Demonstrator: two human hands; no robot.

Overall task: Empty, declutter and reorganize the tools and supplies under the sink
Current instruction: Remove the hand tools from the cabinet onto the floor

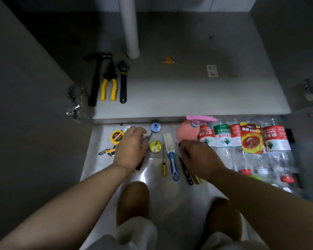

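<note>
On the cabinet floor under the sink lie a black hammer (96, 78), yellow-handled pliers (109, 83) and a black wrench (123, 82), side by side at the left. My left hand (130, 148) is on the tiled floor in front of the cabinet. It grips a screwdriver whose metal shaft (150, 136) sticks out past the fingers; its dark handle shows under the wrist. My right hand (197, 156) curls its fingers round the upper end of a slim black tool (185, 170).
A white drain pipe (130, 27) stands at the cabinet's back, with a small orange part (167, 60) and a white card (212, 70) nearby. On the floor lie a tape measure (117, 137), yellow tape roll (155, 146), small screwdriver (163, 165), blue-handled scraper (171, 154), pink spray bottle (186, 131) and several water bottles (224, 141).
</note>
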